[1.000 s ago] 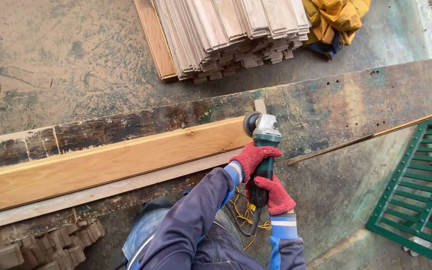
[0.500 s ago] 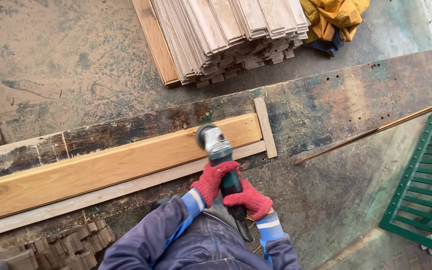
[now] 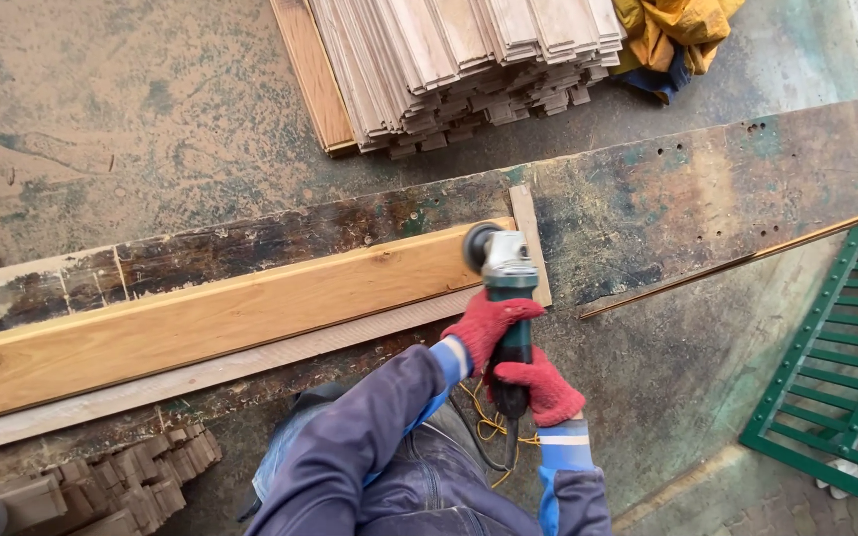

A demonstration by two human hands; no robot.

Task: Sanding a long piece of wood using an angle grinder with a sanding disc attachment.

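Both my hands wear red gloves and grip a green and grey angle grinder (image 3: 504, 288). My left hand (image 3: 487, 323) wraps the front of its body; my right hand (image 3: 540, 386) holds the rear handle. The grinder's disc rests at the right end of a long light-coloured wooden plank (image 3: 211, 323), which lies on a worn, stained workbench (image 3: 687, 199). A short wooden stop strip (image 3: 528, 238) crosses the bench just past the plank's right end.
A stack of thin wooden slats (image 3: 459, 65) lies on the ground beyond the bench, with yellow cloth (image 3: 672, 30) beside it. A green metal grate (image 3: 841, 367) stands at the right. Small wood blocks (image 3: 111, 486) are piled at bottom left. A yellow cord (image 3: 489, 427) hangs below the grinder.
The grinder swept left along the plank half a second ago, then came back right to the plank's end. Both hands kept their grip throughout.
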